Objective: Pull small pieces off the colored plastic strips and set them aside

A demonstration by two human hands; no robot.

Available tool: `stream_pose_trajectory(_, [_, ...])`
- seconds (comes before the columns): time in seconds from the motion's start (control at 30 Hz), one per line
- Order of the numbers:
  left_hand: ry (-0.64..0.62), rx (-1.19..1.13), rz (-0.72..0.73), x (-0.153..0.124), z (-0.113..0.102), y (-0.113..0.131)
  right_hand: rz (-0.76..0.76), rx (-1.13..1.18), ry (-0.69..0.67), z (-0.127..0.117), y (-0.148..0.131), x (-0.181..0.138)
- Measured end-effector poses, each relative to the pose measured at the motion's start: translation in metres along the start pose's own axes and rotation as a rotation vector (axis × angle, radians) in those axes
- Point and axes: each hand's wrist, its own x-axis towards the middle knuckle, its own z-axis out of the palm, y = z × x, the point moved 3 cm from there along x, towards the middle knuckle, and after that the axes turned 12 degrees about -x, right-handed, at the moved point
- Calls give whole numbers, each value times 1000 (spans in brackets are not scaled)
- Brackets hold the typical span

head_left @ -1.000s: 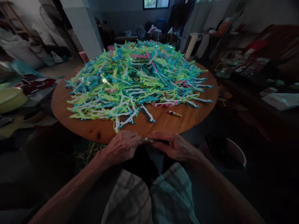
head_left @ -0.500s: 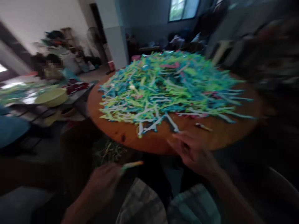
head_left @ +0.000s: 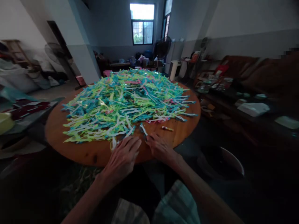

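Observation:
A big heap of thin yellow-green, blue, white and pink strips (head_left: 130,93) covers much of the round wooden table (head_left: 105,152). My right hand (head_left: 160,147), at the near edge, pinches the end of a pale strip (head_left: 143,129) that points away from me. Close on its left, my left hand (head_left: 126,154) lies over the ends of some white strips, fingers together and bent downward. Whatever is under those fingers is hidden. To the right of my right hand lies a small slim yellow and dark object (head_left: 167,128), too blurred to name.
A round tub (head_left: 233,161) stands low on the right. Beyond it runs a dark bench (head_left: 261,124) with white packages. At the left are a side table with dark red pieces (head_left: 28,109) and a yellow basin (head_left: 6,123). A pillar (head_left: 81,62) rises behind the table.
My left hand has come up and right to the table edge; the slim orange-tipped stick it held no longer shows. The view has swung right. My right hand keeps near the same strip.

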Motion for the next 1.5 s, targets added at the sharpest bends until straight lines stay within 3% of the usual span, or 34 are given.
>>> stream_pose_trajectory(0.13, [-225, -51, 106, 53, 37, 1, -58, 166, 110, -6, 19, -24])
stream_pose_trajectory(0.27, [-357, -4, 80, 70, 48, 0, 129, 168, 253, -14, 54, -29])
stream_pose_trajectory(0.37, [-369, 88, 101, 76, 48, 3, 268, 18, 198, -9, 83, -18])
stream_pose_trajectory(0.5, [-331, 164, 120, 82, 50, 4, 218, -19, 55, 5, 99, -5])
stream_pose_trajectory(0.57, [-273, 159, 114, 84, 51, 5, 202, 96, 88, 5, 98, -8])
stream_pose_trajectory(0.73, [-191, 32, 51, 85, 51, 7, 151, 713, 269, -11, 83, -29])
stream_pose_trajectory(0.9, [-174, -85, 8, 82, 48, 8, 225, 1016, 223, -10, 73, -39])
stream_pose_trajectory(1.1, [-175, -117, 14, 76, 44, 9, 213, 1101, 274, -7, 67, -39])
stream_pose_trajectory(1.5, [-190, -76, 106, 62, 33, 13, 151, 1063, 121, -23, 56, -42])
